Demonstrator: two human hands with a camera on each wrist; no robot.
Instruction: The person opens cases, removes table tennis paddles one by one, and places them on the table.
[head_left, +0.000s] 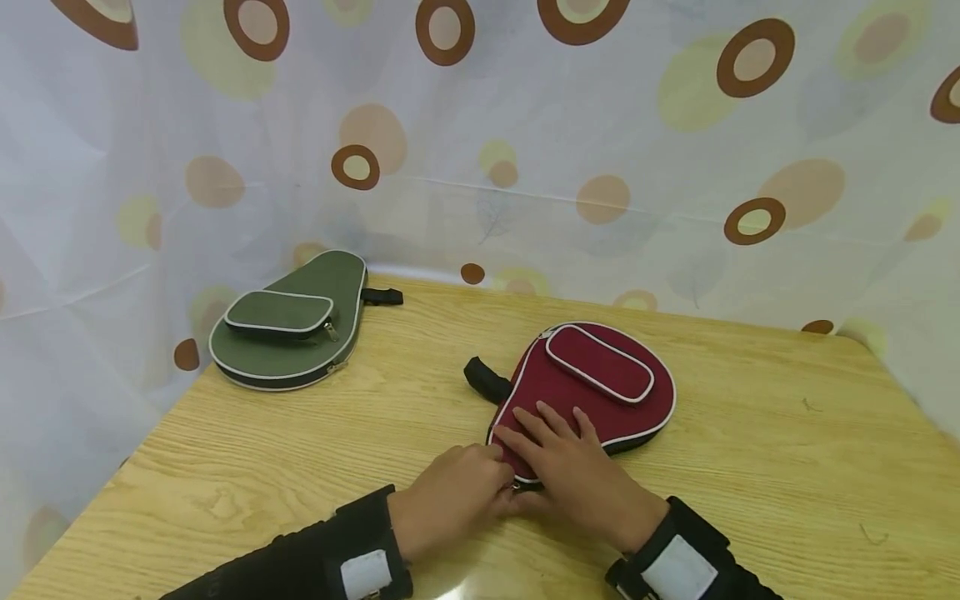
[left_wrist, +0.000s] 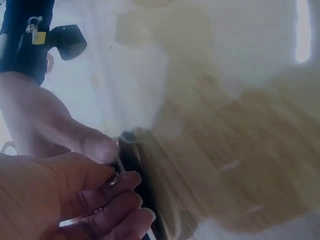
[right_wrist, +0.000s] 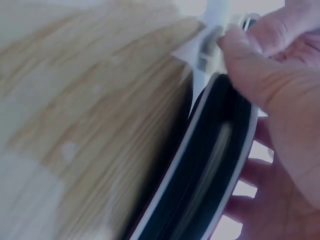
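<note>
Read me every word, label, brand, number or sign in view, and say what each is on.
None that I can read.
Red case, green case: no lettering visible.
White patches on the wristbands: no readable text.
Yellow patch by the right sleeve: too small and blurred to tell.

There are two cases (head_left: 573, 387) (head_left: 300, 321), one table (head_left: 360, 425) and one patterned cloth (head_left: 525, 100).

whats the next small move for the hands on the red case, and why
Probably draw the left hand along the edge of the red paddle case: it seems to pinch a small metal zipper pull at the narrow end, while the right hand lies spread on top.
</note>
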